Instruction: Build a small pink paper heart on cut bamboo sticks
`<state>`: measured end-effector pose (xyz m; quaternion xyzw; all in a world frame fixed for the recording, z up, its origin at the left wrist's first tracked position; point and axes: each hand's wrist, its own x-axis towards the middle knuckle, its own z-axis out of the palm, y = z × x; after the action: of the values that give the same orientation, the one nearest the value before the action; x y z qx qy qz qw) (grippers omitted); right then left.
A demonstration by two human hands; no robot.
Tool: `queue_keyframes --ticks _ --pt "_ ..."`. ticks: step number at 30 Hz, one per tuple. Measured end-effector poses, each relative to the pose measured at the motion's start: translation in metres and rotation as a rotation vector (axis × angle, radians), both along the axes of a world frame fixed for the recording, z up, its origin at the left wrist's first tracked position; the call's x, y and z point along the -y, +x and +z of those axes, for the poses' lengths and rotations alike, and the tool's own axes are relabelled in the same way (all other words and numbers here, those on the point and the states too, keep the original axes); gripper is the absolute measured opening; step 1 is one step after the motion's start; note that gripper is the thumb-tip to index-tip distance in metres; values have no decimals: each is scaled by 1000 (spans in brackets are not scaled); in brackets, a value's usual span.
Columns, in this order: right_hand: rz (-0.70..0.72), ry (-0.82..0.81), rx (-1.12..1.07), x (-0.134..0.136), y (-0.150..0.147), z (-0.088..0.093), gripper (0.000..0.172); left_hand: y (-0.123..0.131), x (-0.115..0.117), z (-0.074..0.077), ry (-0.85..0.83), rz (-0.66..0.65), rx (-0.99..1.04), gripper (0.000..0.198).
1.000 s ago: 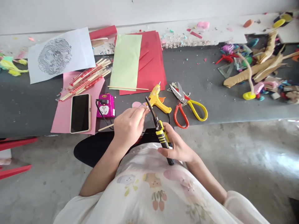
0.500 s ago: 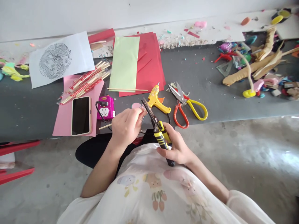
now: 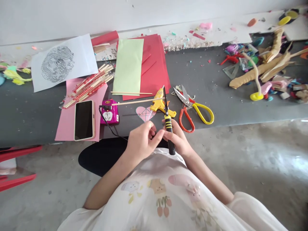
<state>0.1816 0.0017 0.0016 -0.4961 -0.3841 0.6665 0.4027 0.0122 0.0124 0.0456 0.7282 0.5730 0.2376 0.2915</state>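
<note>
My right hand [image 3: 177, 136] grips long-nose pliers [image 3: 169, 130] with black and yellow handles, jaws pointing away from me. A thin wooden stick [image 3: 138, 102] runs leftward from the jaws, above the yellow hot glue gun [image 3: 158, 102]; it appears pinched in them. My left hand [image 3: 141, 139] is closed beside the pliers, its fingers curled and its thumb close to the handle. From behind those fingers a thin pale rod shows; what the hand holds is mostly hidden. Just beyond, a pink heart-shaped piece [image 3: 142, 113] has thin dark lines crossing it.
Red-and-yellow-handled scissors [image 3: 192, 107] lie to the right. On the left are a phone [image 3: 84, 120], a purple power socket [image 3: 110, 112] and a bundle of sticks [image 3: 90, 84]. Green paper [image 3: 128, 65] covers red sheets [image 3: 156, 64]. Craft scraps [image 3: 271, 70] crowd the far right.
The pliers have swung more upright and moved slightly away from me. My left hand has shifted right and toward me, uncovering the pink heart. The stick now extends from the pliers' jaws.
</note>
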Motion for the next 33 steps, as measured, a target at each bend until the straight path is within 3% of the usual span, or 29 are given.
queue_keyframes --ticks 3,5,10,13,19,22,28,31,33 --pt "-60 -22 -84 -2 -5 -2 38 5 13 -5 -420 -67 124 36" --pt "-89 -9 -125 -3 -8 -1 38 8 18 -12 -577 -70 297 49" --pt "-111 15 -131 -7 -13 7 40 16 24 -25 -717 -56 693 87" --pt "-103 29 -170 -7 -15 13 43 20 28 -28 -745 -47 784 90" --pt "-71 41 -127 -7 -15 15 38 20 31 -25 -660 -75 745 75" --pt "-74 49 3 -8 -10 9 40 12 22 -16 -668 -133 600 71" --pt "-91 74 243 -2 -4 -3 52 1 10 6 -432 -22 326 36" --pt "-103 55 315 0 -5 -5 53 6 11 7 -476 -130 224 42" --pt "-111 74 333 -1 -6 -4 45 11 14 3 -563 -144 289 46"
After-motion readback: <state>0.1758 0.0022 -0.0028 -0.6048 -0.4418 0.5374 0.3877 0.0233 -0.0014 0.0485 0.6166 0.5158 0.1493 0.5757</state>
